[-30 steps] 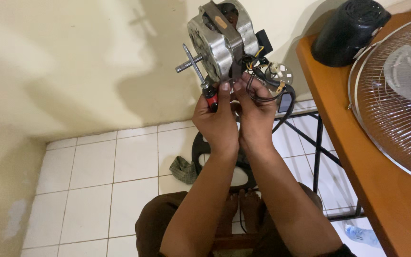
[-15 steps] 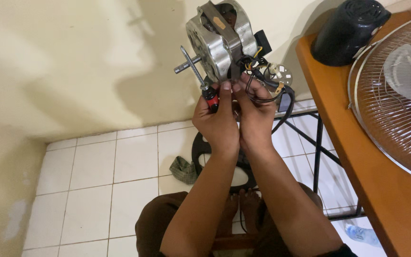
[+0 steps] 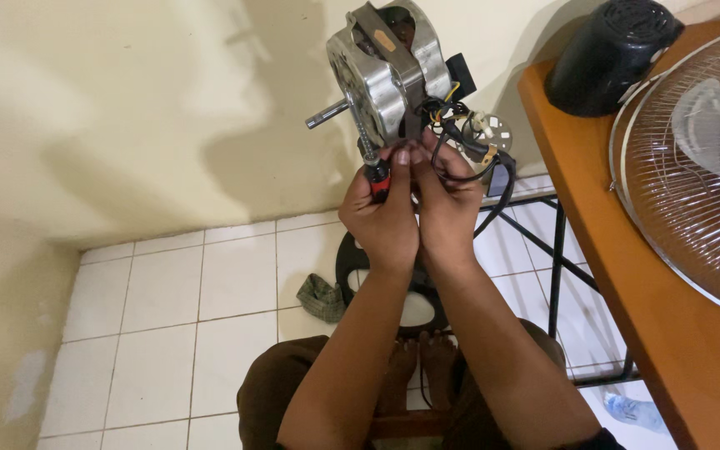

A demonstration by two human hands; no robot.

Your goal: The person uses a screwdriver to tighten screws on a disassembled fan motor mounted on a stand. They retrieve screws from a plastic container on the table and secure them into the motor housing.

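Note:
A silver fan motor [image 3: 385, 71] with a protruding shaft is held up in front of the cream wall. My left hand [image 3: 379, 215] grips a screwdriver with a red and black handle [image 3: 377, 179], its shank pointing up against the motor's side. My right hand [image 3: 447, 204] holds the motor from below, fingers wrapped in its black wires [image 3: 464, 154]. A small round switch part [image 3: 493, 131] dangles from those wires at the motor's right.
An orange wooden table [image 3: 627, 275] stands at right, carrying a wire fan grille [image 3: 693, 158] and a black motor cover [image 3: 606, 54]. Below are white floor tiles [image 3: 168, 317], a round black fan base [image 3: 356, 267], a crumpled green cloth [image 3: 321, 297] and my bare feet.
None of note: both hands and the motor stay nearly still, with only a slight shift of the motor.

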